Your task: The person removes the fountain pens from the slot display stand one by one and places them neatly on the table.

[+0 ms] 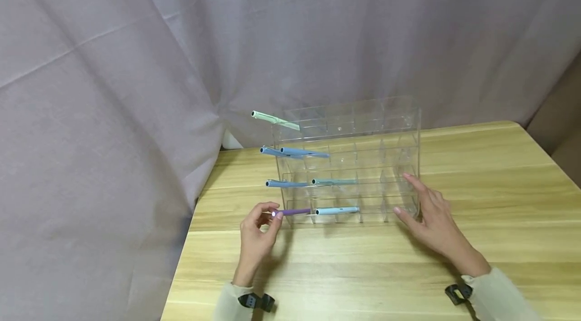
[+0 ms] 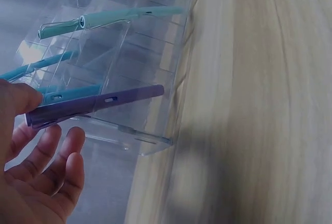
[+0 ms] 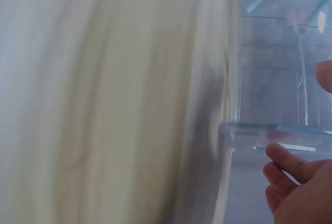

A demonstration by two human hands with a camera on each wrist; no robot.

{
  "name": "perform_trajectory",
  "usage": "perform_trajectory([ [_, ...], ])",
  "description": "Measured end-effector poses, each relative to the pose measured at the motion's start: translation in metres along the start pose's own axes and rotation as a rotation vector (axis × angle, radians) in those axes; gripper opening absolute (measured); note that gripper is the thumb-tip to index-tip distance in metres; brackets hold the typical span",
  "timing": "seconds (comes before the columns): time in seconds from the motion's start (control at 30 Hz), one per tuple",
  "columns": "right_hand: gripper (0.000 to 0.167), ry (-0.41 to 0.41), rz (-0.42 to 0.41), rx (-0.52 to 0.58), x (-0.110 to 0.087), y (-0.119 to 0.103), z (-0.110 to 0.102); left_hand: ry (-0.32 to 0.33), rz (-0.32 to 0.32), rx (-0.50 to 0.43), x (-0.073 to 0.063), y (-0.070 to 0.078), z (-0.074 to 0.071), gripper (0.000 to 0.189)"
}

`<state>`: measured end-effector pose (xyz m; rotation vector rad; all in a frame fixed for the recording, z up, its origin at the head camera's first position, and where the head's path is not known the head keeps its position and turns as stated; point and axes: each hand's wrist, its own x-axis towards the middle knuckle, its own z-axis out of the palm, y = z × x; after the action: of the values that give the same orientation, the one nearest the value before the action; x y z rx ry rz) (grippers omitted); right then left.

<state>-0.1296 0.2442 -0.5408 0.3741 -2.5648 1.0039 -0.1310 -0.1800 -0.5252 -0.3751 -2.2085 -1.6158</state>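
My left hand [image 1: 259, 232] pinches the capped end of a purple pen [image 1: 295, 212] between thumb and fingers. The pen's other end lies over the lowest tier of a clear acrylic pen rack [image 1: 372, 134], at its left end. In the left wrist view the purple pen [image 2: 98, 105] slants across the rack, its clip below. My right hand [image 1: 433, 222] is at the rack's right end, fingers spread, fingertips close to the side wall [image 3: 275, 130]. A light blue pen [image 1: 337, 210] lies in the lowest tier, right of the purple one.
Higher tiers hold a mint green pen [image 1: 275, 119], two blue pens [image 1: 305, 152] side by side, another blue pen [image 1: 287, 184] and a teal pen [image 1: 335, 181]. The rack stands on a wooden table [image 1: 345, 270]. A grey curtain [image 1: 290, 38] hangs behind.
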Motion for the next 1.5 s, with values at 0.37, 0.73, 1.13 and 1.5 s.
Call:
perform_trajectory([
  [0.37,0.093,0.018,0.060,0.077,-0.002,-0.003,0.006,0.045,0.042,-0.077,0.000,0.008,0.001,0.023],
  [0.73,0.087,0.055,0.128,0.115,-0.004,-0.006,0.011,0.168,0.059,-0.174,0.007,0.040,-0.009,0.025],
  [1.13,0.083,0.093,0.209,0.141,-0.004,-0.013,0.020,0.256,0.031,-0.258,0.006,0.057,-0.019,0.023],
  [1.5,0.082,0.102,0.243,0.150,-0.006,-0.014,0.023,0.294,-0.036,-0.229,0.004,0.042,-0.022,0.029],
])
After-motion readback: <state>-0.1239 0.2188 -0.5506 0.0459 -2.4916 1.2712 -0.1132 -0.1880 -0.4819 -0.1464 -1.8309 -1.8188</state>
